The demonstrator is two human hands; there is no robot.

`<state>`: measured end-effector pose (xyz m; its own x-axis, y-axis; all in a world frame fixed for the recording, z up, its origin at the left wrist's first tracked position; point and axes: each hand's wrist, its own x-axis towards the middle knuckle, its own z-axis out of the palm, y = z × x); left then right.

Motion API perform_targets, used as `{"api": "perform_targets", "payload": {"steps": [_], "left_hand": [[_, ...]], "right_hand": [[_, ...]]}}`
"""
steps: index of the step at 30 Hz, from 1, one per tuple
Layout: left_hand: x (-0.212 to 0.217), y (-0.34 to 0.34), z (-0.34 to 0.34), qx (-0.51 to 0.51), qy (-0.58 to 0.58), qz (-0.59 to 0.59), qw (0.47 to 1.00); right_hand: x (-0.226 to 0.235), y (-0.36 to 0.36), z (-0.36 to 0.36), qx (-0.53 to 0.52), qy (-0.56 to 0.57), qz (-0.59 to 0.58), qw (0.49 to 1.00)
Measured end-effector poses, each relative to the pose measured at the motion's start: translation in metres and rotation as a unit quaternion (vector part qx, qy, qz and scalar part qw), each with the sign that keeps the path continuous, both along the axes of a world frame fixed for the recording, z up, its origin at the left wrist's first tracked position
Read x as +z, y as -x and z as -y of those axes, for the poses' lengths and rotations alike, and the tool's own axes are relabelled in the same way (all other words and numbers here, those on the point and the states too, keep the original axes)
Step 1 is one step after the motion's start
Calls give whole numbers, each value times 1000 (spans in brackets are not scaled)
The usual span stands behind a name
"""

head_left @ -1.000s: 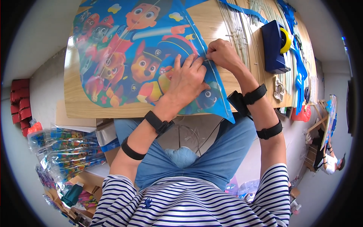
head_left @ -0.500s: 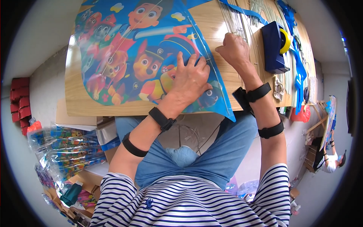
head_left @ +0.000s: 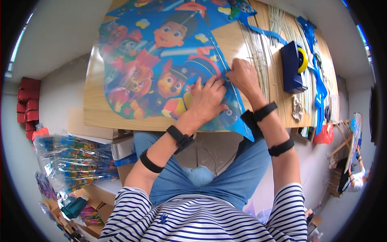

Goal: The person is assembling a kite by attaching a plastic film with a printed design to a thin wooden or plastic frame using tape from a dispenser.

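Note:
A blue kite sheet [head_left: 173,80] printed with cartoon dogs and a child lies on the wooden table, a thin pale rod [head_left: 219,54] running along its right edge. My left hand [head_left: 207,99] lies on the sheet's lower right part, its fingers spread and pressing down. Just to its right, my right hand [head_left: 244,76] is closed, fingertips at the rod edge; whatever they pinch is hidden. The sheet's pointed lower corner [head_left: 249,135] hangs over the table's near edge.
Right of my hands stands a dark blue tape dispenser [head_left: 292,68] with a yellow roll. Bundles of thin rods [head_left: 258,60] and blue ribbon [head_left: 318,88] lie around it. Wrapped packs [head_left: 76,161] sit at lower left. Another person [head_left: 356,179] works at far right.
My right hand has moved left and down, from beside the sheet to its rod edge. My left hand stays on the sheet. The whole view has shifted slightly.

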<state>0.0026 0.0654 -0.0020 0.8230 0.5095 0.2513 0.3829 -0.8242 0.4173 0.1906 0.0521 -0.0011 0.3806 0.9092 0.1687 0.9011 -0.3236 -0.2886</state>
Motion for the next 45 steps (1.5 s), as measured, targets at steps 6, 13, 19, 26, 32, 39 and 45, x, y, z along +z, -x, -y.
{"api": "perform_targets", "payload": {"steps": [6, 13, 19, 26, 32, 39, 45], "left_hand": [[6, 133, -66, 191, -34, -10, 981], [-19, 239, -54, 320, -39, -96, 942], [5, 216, 16, 263, -72, -113, 955], [22, 220, -1, 236, -25, -68, 969], [2, 275, -102, 261, -111, -101, 954], [7, 278, -94, 184, -112, -150, 965], [22, 266, -50, 177, -90, -185, 962]], "right_hand": [[12, 50, 59, -93, 46, -17, 994], [-5, 39, 52, -136, 124, -100, 978], [-19, 15, 58, -111, 71, 89, 987], [1, 16, 69, -140, 96, 56, 984], [6, 22, 57, -146, 121, 11, 982], [65, -34, 7, -60, -21, 344, 937], [94, -16, -61, -66, 170, 166, 969]]}}
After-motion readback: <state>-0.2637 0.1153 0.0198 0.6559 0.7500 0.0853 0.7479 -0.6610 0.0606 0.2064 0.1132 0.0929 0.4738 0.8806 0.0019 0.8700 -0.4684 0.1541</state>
